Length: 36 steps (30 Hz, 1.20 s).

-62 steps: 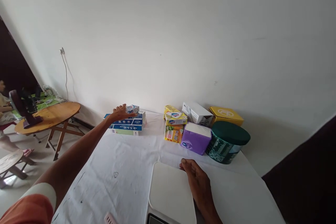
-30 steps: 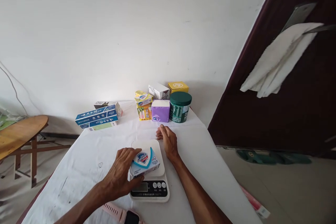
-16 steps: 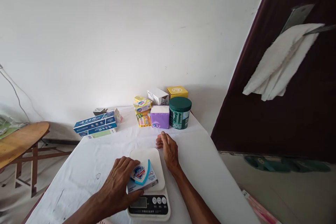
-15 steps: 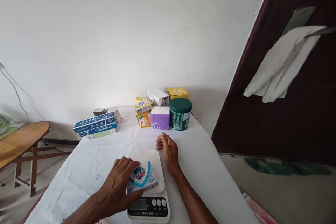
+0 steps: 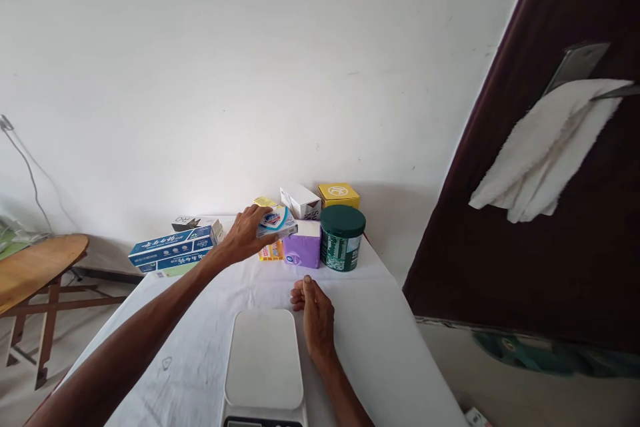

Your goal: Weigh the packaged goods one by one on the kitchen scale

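My left hand point(image 5: 249, 232) grips a white and blue Safeguard soap box point(image 5: 278, 222), fingers on top and thumb below. It holds the box at the back of the table, in front of the yellow soap boxes and partly covering them. Beside it stands a purple tissue pack point(image 5: 303, 247). My right hand point(image 5: 318, 318) rests on the cloth with its fingers curled in and the thumb on top; nothing shows in it. Left of that hand lies a white kitchen scale point(image 5: 265, 359) with a bare plate. Its display is mostly cut off by the frame's lower edge.
A green lidded tub point(image 5: 343, 238), a yellow box point(image 5: 339, 195) and a white box point(image 5: 301, 201) stand at the back near the wall. Blue toothpaste boxes point(image 5: 173, 248) lie at the back left. A wooden folding table point(image 5: 50, 263) stands left; a towel point(image 5: 545, 153) hangs on the door handle.
My left hand has lifted the soap box off the scale and carried it forward to the back group of boxes. The right hand stays nearly where it was; the view has tilted up slightly.
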Each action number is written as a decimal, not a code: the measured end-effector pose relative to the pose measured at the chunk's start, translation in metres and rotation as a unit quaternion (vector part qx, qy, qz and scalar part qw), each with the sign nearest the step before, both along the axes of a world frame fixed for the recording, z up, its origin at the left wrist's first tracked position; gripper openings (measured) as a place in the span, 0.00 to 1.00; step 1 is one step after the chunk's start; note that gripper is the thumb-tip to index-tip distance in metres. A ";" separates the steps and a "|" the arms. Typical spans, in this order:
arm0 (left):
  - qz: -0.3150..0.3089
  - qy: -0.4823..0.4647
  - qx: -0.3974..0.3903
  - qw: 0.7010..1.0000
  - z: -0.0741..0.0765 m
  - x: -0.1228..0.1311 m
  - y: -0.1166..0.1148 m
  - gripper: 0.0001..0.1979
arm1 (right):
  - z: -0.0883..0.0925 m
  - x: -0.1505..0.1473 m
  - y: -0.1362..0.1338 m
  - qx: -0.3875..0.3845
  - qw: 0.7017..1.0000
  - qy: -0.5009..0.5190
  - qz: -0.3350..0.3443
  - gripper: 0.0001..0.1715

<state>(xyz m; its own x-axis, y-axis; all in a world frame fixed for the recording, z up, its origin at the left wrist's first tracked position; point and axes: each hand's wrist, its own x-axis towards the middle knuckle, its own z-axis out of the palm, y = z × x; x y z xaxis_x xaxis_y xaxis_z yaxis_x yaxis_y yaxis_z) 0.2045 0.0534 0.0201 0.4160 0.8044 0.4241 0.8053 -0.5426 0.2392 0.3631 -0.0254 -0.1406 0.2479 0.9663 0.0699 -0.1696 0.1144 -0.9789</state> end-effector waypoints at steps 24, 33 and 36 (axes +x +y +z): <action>0.033 0.007 0.055 0.998 -0.029 -0.037 -0.050 0.32 | -0.003 0.004 0.005 -0.035 0.998 -0.058 0.005 0.42; 0.250 0.135 -0.066 0.956 -0.028 -0.219 -0.033 0.40 | 0.002 0.000 0.003 -0.025 0.997 -0.079 0.008 0.42; 0.228 0.152 -0.102 0.956 -0.027 -0.234 -0.022 0.35 | 0.002 -0.001 0.003 -0.020 0.997 -0.076 0.008 0.42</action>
